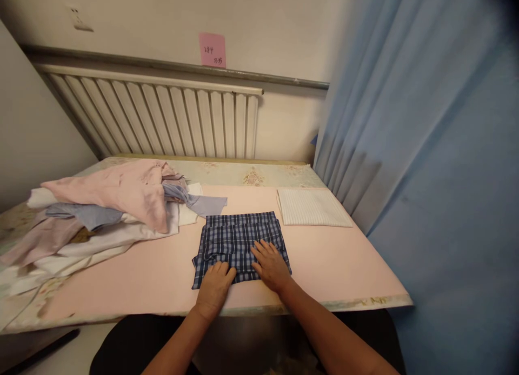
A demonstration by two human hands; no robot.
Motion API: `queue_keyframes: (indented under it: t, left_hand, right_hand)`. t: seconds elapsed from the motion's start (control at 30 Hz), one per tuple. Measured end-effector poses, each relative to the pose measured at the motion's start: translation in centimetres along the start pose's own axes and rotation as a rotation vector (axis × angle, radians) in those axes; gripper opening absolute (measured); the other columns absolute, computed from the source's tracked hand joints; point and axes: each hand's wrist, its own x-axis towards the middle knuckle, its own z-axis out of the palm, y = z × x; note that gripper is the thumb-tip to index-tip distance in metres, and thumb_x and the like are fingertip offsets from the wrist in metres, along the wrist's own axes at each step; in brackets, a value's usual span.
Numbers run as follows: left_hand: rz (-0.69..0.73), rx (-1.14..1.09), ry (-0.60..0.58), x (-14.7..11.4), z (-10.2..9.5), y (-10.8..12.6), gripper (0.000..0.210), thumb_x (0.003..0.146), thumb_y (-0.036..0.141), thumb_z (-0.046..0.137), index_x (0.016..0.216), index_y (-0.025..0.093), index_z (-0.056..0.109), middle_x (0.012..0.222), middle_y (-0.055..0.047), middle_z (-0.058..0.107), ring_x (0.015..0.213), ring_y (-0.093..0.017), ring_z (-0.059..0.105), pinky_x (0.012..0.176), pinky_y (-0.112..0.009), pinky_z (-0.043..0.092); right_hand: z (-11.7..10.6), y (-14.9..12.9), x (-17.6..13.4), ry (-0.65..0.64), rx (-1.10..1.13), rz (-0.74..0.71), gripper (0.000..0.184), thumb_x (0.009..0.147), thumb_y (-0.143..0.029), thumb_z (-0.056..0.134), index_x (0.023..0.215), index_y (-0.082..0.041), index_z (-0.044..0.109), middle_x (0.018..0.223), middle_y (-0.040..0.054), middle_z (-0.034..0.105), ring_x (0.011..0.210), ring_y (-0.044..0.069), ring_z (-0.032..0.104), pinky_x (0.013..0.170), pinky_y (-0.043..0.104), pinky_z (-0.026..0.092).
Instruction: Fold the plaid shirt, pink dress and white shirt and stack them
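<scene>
A folded dark-blue plaid garment (239, 240) lies in front of me on the pink table cover; whether it is a shirt cannot be told. My left hand (215, 286) is at its near left edge, fingers bent and pressed together on the cloth, with a bit of the edge in them. My right hand (271, 264) lies flat on the near right part, fingers stretched out and slightly apart. Small wrinkles run across the cloth between the two hands.
A loose heap of pink, white and blue-grey clothes (117, 194) covers the left of the table. A folded white striped cloth (314, 207) lies at the right. Behind stand a radiator (170, 115) and the wall; a blue curtain (389, 121) hangs at the right.
</scene>
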Motion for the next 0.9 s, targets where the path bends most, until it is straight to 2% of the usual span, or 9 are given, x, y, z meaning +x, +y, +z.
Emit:
queue_keyframes:
  t: [0.4,0.6,0.67,0.8,0.9]
  left_hand:
    - [-0.040,-0.037,-0.048,-0.5,-0.4,0.6,0.024,0.088,0.010,0.045,0.099,0.020,0.063,0.094,-0.007,0.057,0.090,-0.023,0.047,0.078,-0.037,0.039]
    - [-0.116,-0.063,-0.039,0.9,-2.1,1.5,0.020,0.087,0.012,0.044,0.089,0.019,0.064,0.089,-0.008,0.059,0.088,-0.024,0.051,0.080,-0.041,0.041]
    - [-0.139,-0.100,0.008,1.8,-2.5,2.0,0.020,0.088,0.013,0.044,0.090,0.018,0.063,0.094,-0.009,0.060,0.093,-0.025,0.052,0.084,-0.043,0.043]
    - [-0.117,-0.192,0.120,4.4,-2.1,2.9,0.028,0.087,0.011,0.042,0.106,0.017,0.062,0.121,-0.012,0.058,0.122,-0.026,0.046,0.101,-0.046,0.039]
    - [-0.130,-0.219,0.109,6.6,-1.1,3.1,0.036,0.086,0.010,0.042,0.117,0.016,0.059,0.135,-0.014,0.053,0.134,-0.027,0.037,0.107,-0.047,0.034]
  right_hand:
    - [0.1,0.0,0.0,0.001,0.005,0.002,0.044,0.095,-0.037,0.048,0.137,-0.024,0.047,0.146,0.0058,0.043,0.139,0.025,0.030,0.113,0.049,0.025]
    - [0.1,0.0,0.0,0.000,0.008,0.004,0.045,0.095,-0.036,0.048,0.137,-0.023,0.046,0.147,0.0053,0.042,0.139,0.025,0.030,0.114,0.049,0.025]
    - [0.2,0.0,0.0,-0.001,0.002,0.003,0.045,0.094,-0.035,0.048,0.138,-0.024,0.045,0.147,0.0056,0.042,0.139,0.025,0.030,0.113,0.049,0.025]
    - [0.4,0.1,0.0,-0.012,-0.003,-0.004,0.046,0.094,-0.035,0.048,0.139,-0.024,0.044,0.147,0.0060,0.042,0.139,0.025,0.030,0.113,0.050,0.026]
    - [0.5,0.2,-0.1,-0.025,0.007,-0.001,0.047,0.094,-0.035,0.048,0.139,-0.023,0.044,0.148,0.0059,0.041,0.139,0.025,0.030,0.113,0.050,0.026]
